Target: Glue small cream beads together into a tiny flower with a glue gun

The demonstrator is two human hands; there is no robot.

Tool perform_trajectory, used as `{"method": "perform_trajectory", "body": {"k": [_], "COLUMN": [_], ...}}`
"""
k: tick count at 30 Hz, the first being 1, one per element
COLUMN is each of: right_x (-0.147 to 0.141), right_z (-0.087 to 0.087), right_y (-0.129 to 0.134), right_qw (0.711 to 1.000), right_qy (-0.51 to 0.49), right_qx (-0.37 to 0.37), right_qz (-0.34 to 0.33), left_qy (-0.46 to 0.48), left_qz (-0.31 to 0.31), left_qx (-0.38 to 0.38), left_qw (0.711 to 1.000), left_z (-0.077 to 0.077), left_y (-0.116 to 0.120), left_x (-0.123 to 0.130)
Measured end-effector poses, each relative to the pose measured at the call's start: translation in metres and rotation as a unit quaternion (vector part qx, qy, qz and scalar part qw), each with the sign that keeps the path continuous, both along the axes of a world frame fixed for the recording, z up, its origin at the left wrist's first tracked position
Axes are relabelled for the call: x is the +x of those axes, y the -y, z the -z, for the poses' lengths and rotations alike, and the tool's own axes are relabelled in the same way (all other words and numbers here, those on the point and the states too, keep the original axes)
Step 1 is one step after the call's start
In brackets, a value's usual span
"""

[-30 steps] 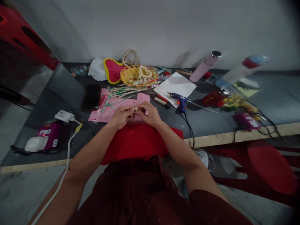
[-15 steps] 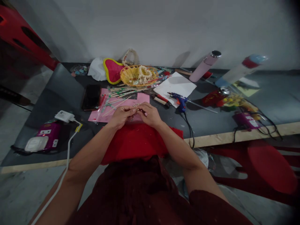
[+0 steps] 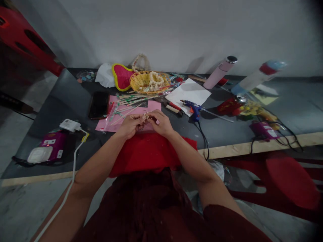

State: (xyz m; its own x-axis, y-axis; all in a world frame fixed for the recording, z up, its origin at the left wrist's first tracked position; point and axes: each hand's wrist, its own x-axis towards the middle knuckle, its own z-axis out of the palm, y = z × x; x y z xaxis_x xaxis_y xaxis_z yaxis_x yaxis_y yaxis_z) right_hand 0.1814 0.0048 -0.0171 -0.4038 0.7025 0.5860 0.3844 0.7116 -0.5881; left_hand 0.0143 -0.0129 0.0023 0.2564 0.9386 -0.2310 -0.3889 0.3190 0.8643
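Note:
My left hand (image 3: 132, 126) and my right hand (image 3: 161, 123) meet above the front of the pink sheet (image 3: 153, 106). Both are closed, thumbs and fingers pinching a small cream-coloured beaded piece (image 3: 146, 116) between them. Fingers cover much of it, so its full shape is hidden. Below my wrists a red cloth (image 3: 148, 151) lies over my lap at the table edge. Thin sticks with green wrapping (image 3: 133, 98) lie just beyond my hands, along with pliers (image 3: 173, 107).
Behind stand a yellow basket (image 3: 137, 82) holding a cream beaded strand and a pink-and-yellow padded shape (image 3: 122, 76). A blue glue gun (image 3: 195, 112) lies on the right, near a pink flask (image 3: 219, 73) and a red can (image 3: 229, 105). A phone (image 3: 99, 105) and a purple power block (image 3: 52, 144) lie left.
My fingers have shifted slightly around the beaded piece, and my right fingertips have lifted a little. Both hands stay in about the same place.

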Motion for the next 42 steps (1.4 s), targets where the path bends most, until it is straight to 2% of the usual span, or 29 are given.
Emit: {"method": "perform_trajectory", "body": {"k": [11,26,42], "right_x": [0.002,0.003,0.006], "right_z": [-0.001,-0.004,-0.005], "right_y": [0.000,0.002,0.001], "right_qw": [1.000,1.000,1.000], "right_qy": [0.007,0.009,0.005], "right_qx": [0.018,-0.001,-0.001], "right_qz": [-0.002,-0.012,-0.027], "left_qy": [0.009,-0.030,-0.034], "left_qz": [0.010,0.020,0.025], "left_qx": [-0.005,0.032,0.030], "left_qw": [1.000,0.999,0.999], "left_z": [0.002,0.008,0.010], "left_y": [-0.001,-0.003,-0.003], "left_x": [-0.002,-0.003,-0.003]}}
